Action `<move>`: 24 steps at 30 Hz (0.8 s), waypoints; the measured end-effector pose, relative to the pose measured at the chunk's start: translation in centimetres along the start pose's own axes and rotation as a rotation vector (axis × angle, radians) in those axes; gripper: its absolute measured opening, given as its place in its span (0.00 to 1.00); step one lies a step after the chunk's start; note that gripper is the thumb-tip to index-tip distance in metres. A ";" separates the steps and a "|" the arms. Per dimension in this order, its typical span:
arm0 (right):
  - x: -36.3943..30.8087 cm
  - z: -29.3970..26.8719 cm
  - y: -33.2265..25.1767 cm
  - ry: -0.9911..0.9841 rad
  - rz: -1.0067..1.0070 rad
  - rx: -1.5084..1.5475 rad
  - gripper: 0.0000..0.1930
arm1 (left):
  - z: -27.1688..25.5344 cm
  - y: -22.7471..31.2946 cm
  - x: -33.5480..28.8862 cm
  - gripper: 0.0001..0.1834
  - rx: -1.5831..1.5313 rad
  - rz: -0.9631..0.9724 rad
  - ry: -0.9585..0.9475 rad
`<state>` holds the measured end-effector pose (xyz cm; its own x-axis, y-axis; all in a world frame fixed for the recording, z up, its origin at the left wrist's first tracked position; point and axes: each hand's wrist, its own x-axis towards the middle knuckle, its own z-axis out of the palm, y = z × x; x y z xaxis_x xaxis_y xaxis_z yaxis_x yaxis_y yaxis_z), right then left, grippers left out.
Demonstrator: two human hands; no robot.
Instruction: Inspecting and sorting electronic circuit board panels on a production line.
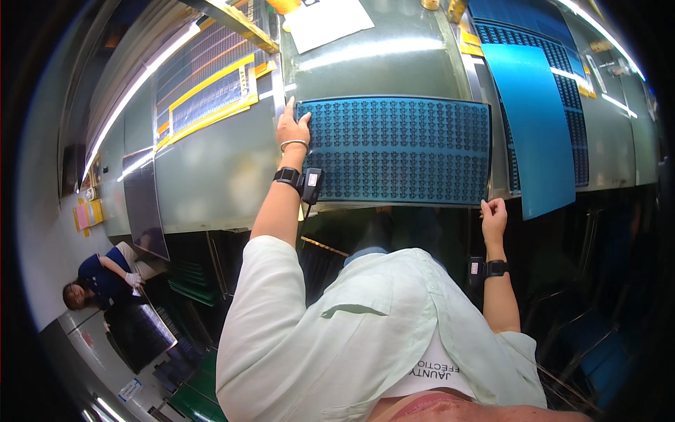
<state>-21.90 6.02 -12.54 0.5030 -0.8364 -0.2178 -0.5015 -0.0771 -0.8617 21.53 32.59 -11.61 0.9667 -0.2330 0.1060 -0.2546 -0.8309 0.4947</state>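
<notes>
A blue circuit-board panel [398, 150] with rows of small dark repeating patterns lies on the pale glass-like worktop, along its near edge. My left hand [292, 129] rests at the panel's far left corner, its fingers spread and the index finger stretched forward. The panel's near right corner is pinched between the fingers of my right hand [493, 212]. Both wrists carry black straps with small devices, and a bracelet circles my left wrist.
A plain blue sheet [538, 130] overlaps a patterned panel [573, 112] on the right. Yellow-taped film [211, 98] lies at the left, a white paper [327, 24] at the back. A dark panel [145, 204] leans at the table's left. Another person [105, 278] handles a dark board.
</notes>
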 end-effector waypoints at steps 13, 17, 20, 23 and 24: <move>-0.2 0.0 -2.7 0.051 0.075 -0.158 0.10 | -0.3 0.9 -0.9 0.22 0.546 0.134 -0.078; 2.6 0.1 -7.3 0.119 -0.511 -0.981 0.29 | 0.6 0.9 -2.2 0.27 0.582 0.292 0.011; 9.3 2.1 -10.1 0.018 -0.675 -1.037 0.26 | 1.3 0.6 -2.8 0.29 0.463 0.254 -0.042; 14.5 3.7 -10.5 0.067 -0.686 -1.093 0.26 | 1.6 0.2 -2.9 0.29 0.513 0.290 -0.003; 15.2 3.9 -10.3 0.077 -0.736 -1.104 0.27 | 1.6 0.2 -2.9 0.29 0.520 0.292 0.001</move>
<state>-6.32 -3.78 -8.75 0.8791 -0.4355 0.1938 -0.4541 -0.8887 0.0630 18.61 32.26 -13.18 0.8548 -0.4886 0.1748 -0.4893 -0.8711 -0.0426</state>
